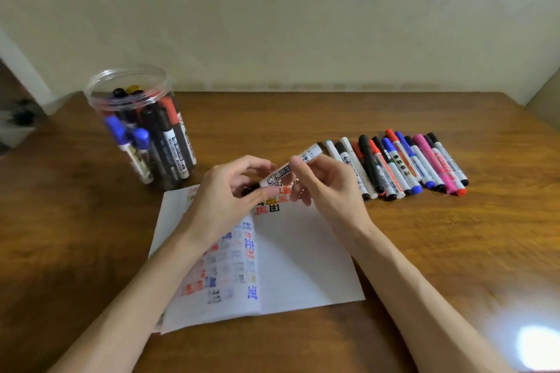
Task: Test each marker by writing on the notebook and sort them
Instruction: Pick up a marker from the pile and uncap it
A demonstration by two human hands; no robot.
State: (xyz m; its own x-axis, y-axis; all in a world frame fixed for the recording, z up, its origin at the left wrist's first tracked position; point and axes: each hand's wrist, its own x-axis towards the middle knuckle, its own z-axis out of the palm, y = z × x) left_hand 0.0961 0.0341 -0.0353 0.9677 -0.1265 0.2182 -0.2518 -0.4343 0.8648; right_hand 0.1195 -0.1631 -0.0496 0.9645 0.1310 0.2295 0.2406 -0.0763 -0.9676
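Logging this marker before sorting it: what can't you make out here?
All head view:
- held marker: dark end, cap on or off, hidden by the left hand.
- notebook: top writing partly behind the right hand.
- jar: contents overlapping, blurred, uncountable.

The marker (pixel 289 171) I hold has a white barrel with black print. The notebook (pixel 303 266) pages are white, with written marks in red, orange, blue and black. The row of markers (pixel 397 169) on the brown wood-grain bench (pixel 454 251) shows black, red and blue caps, and one pink barrel. The clear jar (pixel 97 94) holds blue, black and red caps.
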